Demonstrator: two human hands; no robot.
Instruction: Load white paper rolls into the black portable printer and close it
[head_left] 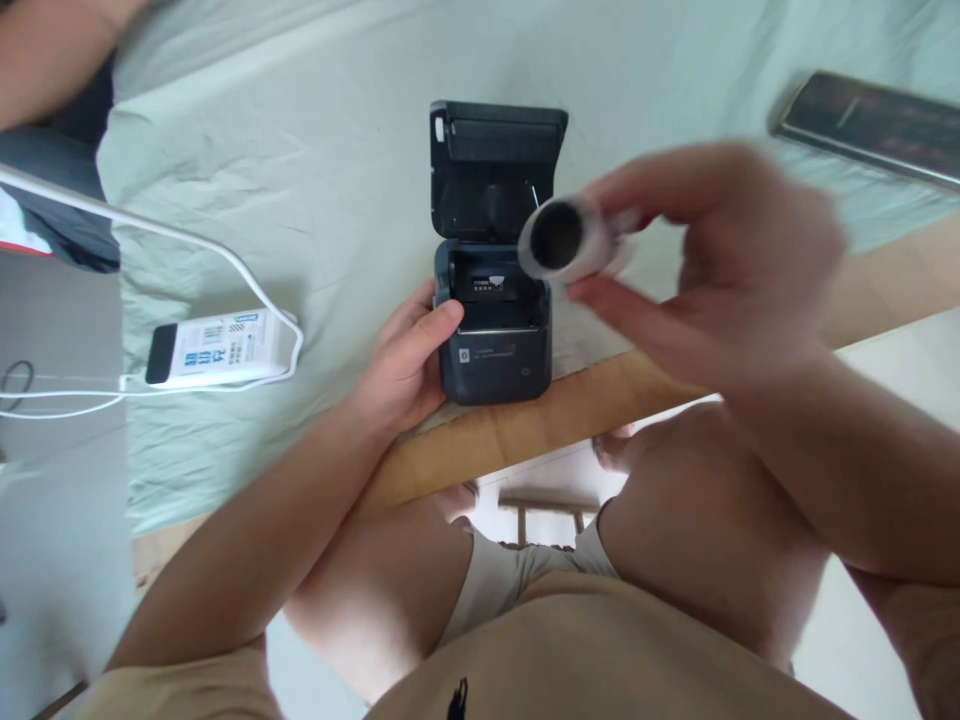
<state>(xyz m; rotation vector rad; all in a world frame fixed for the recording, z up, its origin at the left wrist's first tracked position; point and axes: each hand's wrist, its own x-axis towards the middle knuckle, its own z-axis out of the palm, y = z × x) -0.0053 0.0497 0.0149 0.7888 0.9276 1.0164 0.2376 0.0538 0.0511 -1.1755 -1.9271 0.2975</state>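
On the left side, a white power bank with blue print lies on the green cloth, and a white cable passes around its end. Next, in the middle, there is a dark printer-like box, which sits near the wooden edge of the desk. Its lid is open and leans back. The left hand grasps the box at its left side, and the thumb rests on the front rim. To the right, the right hand pinches a white roll with dark hollow centre, above the box; it is blurred, so it is perhaps a paper roll. At far right, a dark phone-like object lies on the cloth.
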